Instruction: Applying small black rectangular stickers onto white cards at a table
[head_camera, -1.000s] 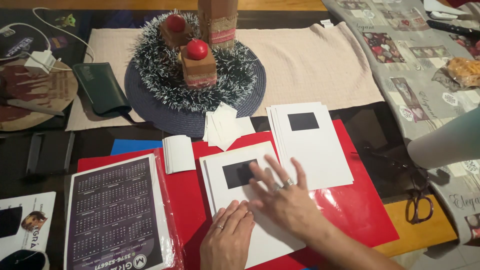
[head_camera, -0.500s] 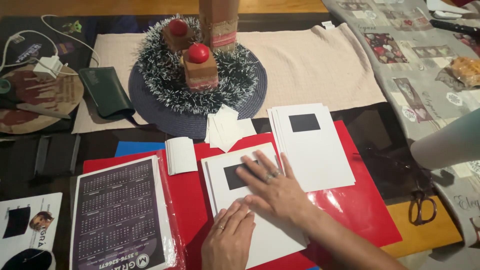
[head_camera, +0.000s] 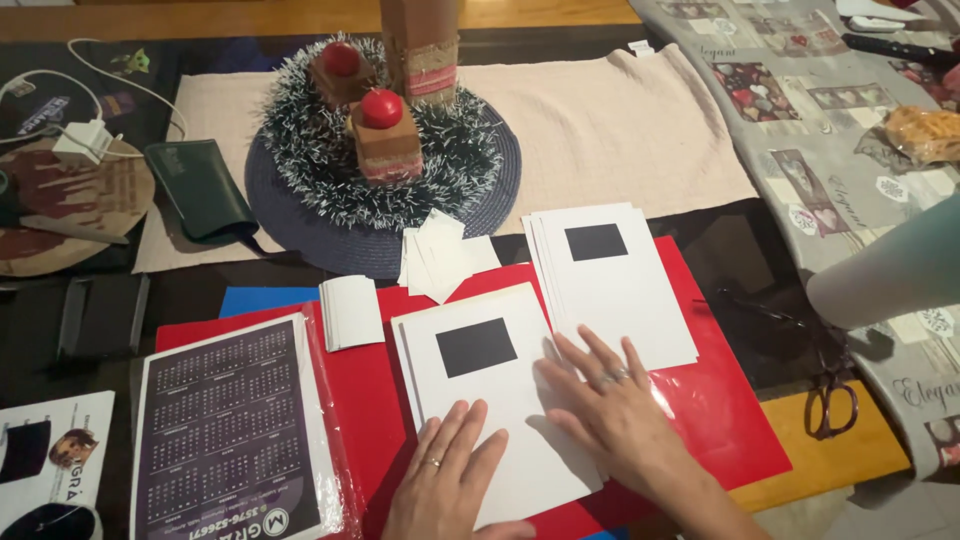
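Observation:
My left hand (head_camera: 447, 482) lies flat, fingers apart, on the lower edge of a stack of white sheets with a black rectangle (head_camera: 490, 385). My right hand (head_camera: 612, 403) rests palm down on that stack's right side, fingers spread, touching the edge of a second stack of white sheets with a black rectangle (head_camera: 610, 275). Both stacks lie on a red folder (head_camera: 720, 410). Neither hand grips anything.
A dark calendar sheet (head_camera: 232, 430) lies left on the folder, small white cards (head_camera: 352, 310) and loose paper pieces (head_camera: 440, 255) above. A tinsel wreath with candles (head_camera: 385, 150) sits on a beige runner. Scissors (head_camera: 828, 390) lie at right, a dark case (head_camera: 200, 190) at left.
My right hand slid down and right, off the black rectangle to the stack's right side. My left hand stayed on the lower edge. The view shifted slightly.

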